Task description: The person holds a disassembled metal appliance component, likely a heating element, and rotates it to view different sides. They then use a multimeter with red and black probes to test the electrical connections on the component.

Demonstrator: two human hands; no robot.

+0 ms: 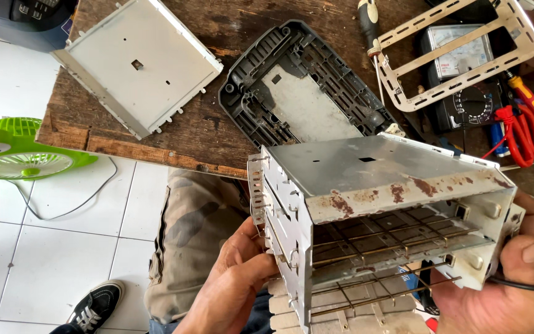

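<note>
Currently both hands gripping one rust-spotted grey metal toaster frame [378,210]: left hand [233,278] clasping end, right hand [514,284] clasping other; two slots showing.

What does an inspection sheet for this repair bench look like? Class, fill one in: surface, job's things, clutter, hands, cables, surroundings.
Surface: worn brown wooden table.
Job's things: rust-spotted grey metal toaster frame, wire grilles showing inside.
Clutter: flat grey metal panel; dark grey plastic base; cream slotted metal frame; black dial meter.
Hands: left hand grips the frame's end; right hand grips the other end.
Cables: red coiled lead; black cord.
Surroundings: white tiled floor; green fan.
</note>
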